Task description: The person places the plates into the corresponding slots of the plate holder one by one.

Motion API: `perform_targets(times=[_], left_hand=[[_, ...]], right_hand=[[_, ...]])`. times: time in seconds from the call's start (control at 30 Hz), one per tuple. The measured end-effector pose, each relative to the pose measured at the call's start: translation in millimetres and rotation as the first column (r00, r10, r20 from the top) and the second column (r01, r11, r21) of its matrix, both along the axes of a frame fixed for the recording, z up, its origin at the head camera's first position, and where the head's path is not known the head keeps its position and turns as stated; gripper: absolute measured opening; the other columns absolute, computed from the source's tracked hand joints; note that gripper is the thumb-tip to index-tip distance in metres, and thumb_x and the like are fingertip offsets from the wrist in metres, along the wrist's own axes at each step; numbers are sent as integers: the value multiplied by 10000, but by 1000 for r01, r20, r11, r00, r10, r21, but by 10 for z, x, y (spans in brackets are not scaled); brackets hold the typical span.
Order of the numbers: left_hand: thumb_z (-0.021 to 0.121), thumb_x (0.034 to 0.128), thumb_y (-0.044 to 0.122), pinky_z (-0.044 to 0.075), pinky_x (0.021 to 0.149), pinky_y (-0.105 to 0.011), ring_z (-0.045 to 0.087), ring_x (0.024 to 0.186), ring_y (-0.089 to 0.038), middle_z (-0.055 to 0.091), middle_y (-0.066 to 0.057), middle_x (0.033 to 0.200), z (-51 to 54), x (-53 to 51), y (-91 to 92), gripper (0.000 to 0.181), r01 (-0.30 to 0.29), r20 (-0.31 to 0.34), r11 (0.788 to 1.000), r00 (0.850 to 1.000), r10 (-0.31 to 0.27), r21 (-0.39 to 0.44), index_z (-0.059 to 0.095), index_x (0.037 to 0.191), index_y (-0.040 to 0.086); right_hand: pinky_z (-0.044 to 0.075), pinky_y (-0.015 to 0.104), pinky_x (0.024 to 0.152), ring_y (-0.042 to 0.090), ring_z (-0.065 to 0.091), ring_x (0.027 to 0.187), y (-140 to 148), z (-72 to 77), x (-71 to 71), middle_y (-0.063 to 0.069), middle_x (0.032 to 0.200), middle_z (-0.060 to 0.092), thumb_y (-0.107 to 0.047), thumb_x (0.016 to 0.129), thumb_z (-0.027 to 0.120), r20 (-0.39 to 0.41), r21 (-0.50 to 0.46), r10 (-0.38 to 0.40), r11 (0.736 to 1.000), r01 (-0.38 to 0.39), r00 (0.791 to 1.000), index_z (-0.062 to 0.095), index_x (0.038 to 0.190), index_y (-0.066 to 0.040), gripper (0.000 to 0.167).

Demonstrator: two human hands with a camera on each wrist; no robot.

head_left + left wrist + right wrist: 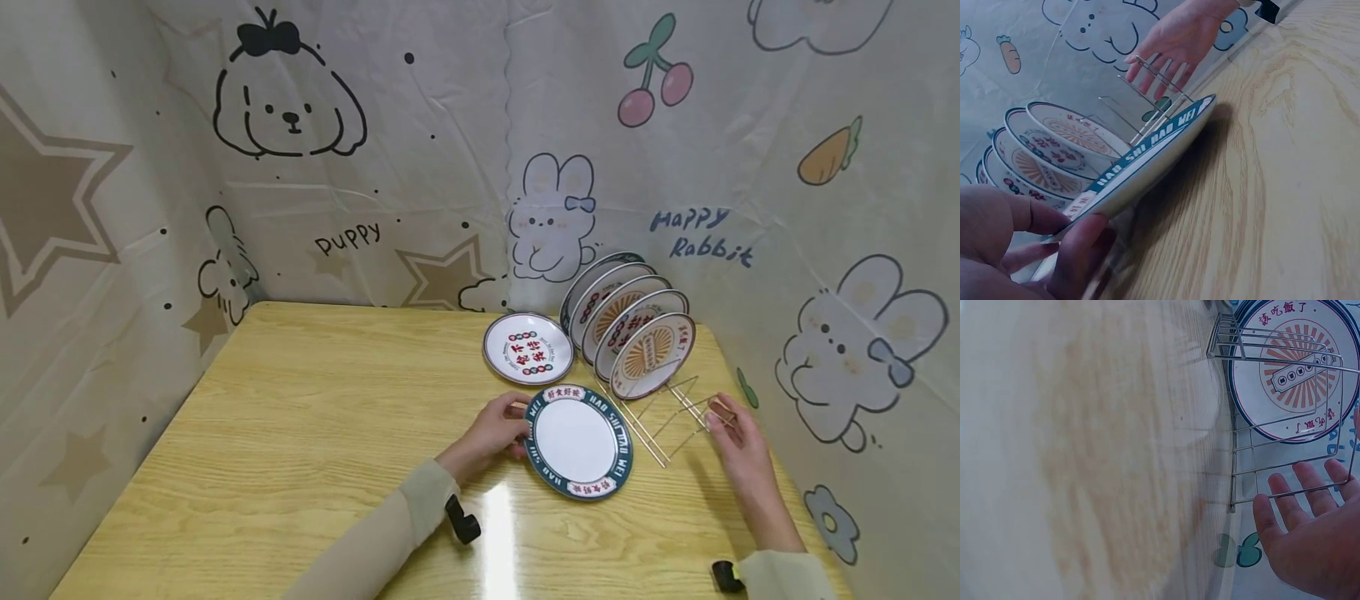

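My left hand (491, 433) pinches the left rim of a white plate (577, 442) with a green lettered border. In the left wrist view this plate (1154, 156) is tilted just above the wooden table, thumb and fingers on its edge. A wire plate rack (682, 408) stands right of it, with several patterned plates (652, 357) upright in its far part. At the rack's near right end, my right hand (742, 442) holds an end wire between thumb and fingers; the right wrist view shows the fingers (1300, 503) against that wire, the thumb mostly cut off.
A small white plate (528, 350) with red characters lies on the table left of the rack. The wooden table (315, 417) stretches to the left. Printed curtains (420, 200) rise behind the table and along its sides, close to the rack.
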State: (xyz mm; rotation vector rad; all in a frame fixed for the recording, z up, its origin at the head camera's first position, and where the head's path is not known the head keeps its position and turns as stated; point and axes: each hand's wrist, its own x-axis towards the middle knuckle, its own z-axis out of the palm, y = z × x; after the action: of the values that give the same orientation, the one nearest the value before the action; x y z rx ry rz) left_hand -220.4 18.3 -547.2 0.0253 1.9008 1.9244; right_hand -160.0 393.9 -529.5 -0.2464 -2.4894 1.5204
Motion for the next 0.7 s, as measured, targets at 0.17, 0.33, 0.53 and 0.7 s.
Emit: perform_targets(times=[0.17,0.33,0.53,0.7], left_hand=[[614,888,-68,595,504,-247,714,703,-191,754,-146,1092,19,16,-110,512,36,-4,999,999,-36,31,589,1357,139],[613,913,-52,623,556,-269,726,752,-205,755,-139,1114,24,8,-191,518,59,-18,997,998,-58,54,584,1382,167],[619,897,-84,645,573,-307,725,760,-209,740,-134,1078,2,10,-243,532,62,-47,995,997,-58,76,586,1377,144],[634,843,-121,657,575,-346,720,747,-203,692,-137,1093,34,13,-281,594,52,-67,994,997,-46,97,573,1384,117]], right_hand=[[379,-32,960,-116,415,1261,-4,5,5,280,1604,382,-343,1099,490,6,0,4,1000,-4,1000,259,1633,-63,646],[377,-35,962,-71,421,1304,11,-4,-5,279,1608,377,-352,1099,488,21,5,-3,1000,3,1000,249,1639,-78,652],[378,-36,951,-46,425,1310,10,3,6,284,1611,368,-357,1100,480,34,8,1,1000,-1,999,238,1642,-78,655],[372,-37,918,50,420,1375,-8,21,19,295,1614,350,-362,1103,468,42,3,16,1000,-17,999,217,1641,-52,670]])
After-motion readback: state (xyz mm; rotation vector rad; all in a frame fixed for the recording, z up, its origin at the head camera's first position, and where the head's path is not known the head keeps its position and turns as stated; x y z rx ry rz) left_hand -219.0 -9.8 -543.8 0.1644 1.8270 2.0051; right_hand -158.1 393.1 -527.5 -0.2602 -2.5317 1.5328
